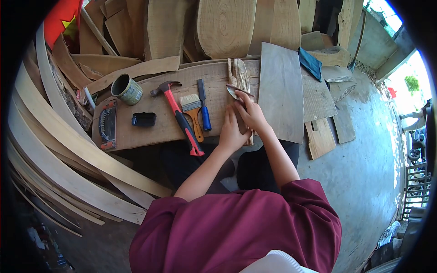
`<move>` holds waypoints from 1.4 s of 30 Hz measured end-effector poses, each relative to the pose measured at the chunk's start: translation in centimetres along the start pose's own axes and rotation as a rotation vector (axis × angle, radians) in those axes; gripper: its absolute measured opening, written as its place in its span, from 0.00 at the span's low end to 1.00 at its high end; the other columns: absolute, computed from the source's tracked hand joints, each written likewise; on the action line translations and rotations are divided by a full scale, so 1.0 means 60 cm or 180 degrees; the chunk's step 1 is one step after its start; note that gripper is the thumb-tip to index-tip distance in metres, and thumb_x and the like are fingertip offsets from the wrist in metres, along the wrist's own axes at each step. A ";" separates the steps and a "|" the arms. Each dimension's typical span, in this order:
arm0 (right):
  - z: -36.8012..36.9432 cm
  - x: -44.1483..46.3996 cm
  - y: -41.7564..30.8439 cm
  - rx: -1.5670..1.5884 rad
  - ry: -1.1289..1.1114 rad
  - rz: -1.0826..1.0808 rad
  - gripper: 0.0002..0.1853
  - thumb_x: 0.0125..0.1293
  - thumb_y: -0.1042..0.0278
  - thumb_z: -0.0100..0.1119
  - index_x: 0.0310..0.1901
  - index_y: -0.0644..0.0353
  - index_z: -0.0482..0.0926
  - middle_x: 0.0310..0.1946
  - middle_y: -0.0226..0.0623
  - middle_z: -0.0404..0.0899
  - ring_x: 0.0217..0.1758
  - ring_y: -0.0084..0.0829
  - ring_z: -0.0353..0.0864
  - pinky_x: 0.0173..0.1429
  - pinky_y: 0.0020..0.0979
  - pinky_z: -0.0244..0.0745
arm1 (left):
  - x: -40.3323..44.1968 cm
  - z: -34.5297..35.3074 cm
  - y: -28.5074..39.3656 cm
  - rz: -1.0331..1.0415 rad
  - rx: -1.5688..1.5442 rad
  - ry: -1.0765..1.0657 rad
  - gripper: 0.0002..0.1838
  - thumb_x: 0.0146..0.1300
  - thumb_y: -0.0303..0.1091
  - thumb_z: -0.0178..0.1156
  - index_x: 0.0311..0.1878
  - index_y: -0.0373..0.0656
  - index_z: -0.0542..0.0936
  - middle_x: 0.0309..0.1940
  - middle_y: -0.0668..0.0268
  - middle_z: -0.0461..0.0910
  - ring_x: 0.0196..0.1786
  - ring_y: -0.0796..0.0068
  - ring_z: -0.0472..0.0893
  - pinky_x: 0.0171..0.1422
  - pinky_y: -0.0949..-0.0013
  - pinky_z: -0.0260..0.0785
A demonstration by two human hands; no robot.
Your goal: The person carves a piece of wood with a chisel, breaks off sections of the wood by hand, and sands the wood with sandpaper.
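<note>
A long, narrow piece of wood (pixel 241 77) with an uneven, streaked surface lies lengthwise on the bench in front of me. My left hand (pixel 233 135) grips its near part, with fingers stretched along it and the thumb at the other side. Just ahead, my right hand (pixel 251 111) pinches a folded sheet that looks like sandpaper (pixel 237 92) against the wood. The hands are close together and hide part of the piece. To their left lie a chisel (pixel 205 107) with a blue handle, a flat paintbrush (pixel 192 113) and a claw hammer (pixel 177 109).
The wooden bench (pixel 154 91) also carries a tin can (pixel 127 90), a small black tray (pixel 144 119) and a hand sander (pixel 108 125). A grey board (pixel 281 91) and teal cloth (pixel 310 63) lie right. Curved wood strips (pixel 73 141) crowd the left; slabs (pixel 226 27) stand behind.
</note>
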State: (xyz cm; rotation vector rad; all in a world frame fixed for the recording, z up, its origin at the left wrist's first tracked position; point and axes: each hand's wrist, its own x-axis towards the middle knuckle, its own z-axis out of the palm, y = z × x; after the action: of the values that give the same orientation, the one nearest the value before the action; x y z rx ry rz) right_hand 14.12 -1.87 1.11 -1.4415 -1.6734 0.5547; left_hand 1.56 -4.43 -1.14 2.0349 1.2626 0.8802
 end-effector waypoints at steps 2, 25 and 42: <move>0.004 -0.002 0.001 0.0068 0.0016 0.0027 0.22 0.68 0.65 0.52 0.62 0.57 0.68 0.52 0.54 0.76 0.55 0.53 0.75 0.57 0.41 0.71 | 0.000 -0.003 0.001 0.0006 0.0071 -0.0053 0.59 0.47 0.46 0.70 0.70 0.25 0.42 0.67 0.34 0.51 0.69 0.40 0.60 0.68 0.54 0.60; 0.034 0.067 0.034 -0.0970 0.0436 0.0205 0.24 0.67 0.58 0.49 0.59 0.65 0.71 0.61 0.51 0.69 0.66 0.46 0.66 0.67 0.39 0.64 | -0.003 -0.005 0.000 -0.0007 0.0169 -0.0094 0.58 0.49 0.45 0.68 0.71 0.27 0.41 0.69 0.37 0.50 0.70 0.43 0.58 0.70 0.57 0.59; 0.033 0.087 0.002 -0.1696 0.0096 0.0744 0.26 0.69 0.55 0.39 0.58 0.69 0.70 0.59 0.54 0.71 0.60 0.47 0.72 0.64 0.41 0.67 | -0.002 0.001 -0.009 0.0106 0.0239 -0.0021 0.58 0.48 0.45 0.69 0.71 0.28 0.41 0.69 0.37 0.50 0.70 0.42 0.57 0.70 0.56 0.58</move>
State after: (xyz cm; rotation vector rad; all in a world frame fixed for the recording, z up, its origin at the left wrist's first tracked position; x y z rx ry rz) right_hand 12.65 3.51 1.55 -2.0329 -1.7148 0.2096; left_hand 1.27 -4.36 -1.58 2.1213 1.2792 0.8523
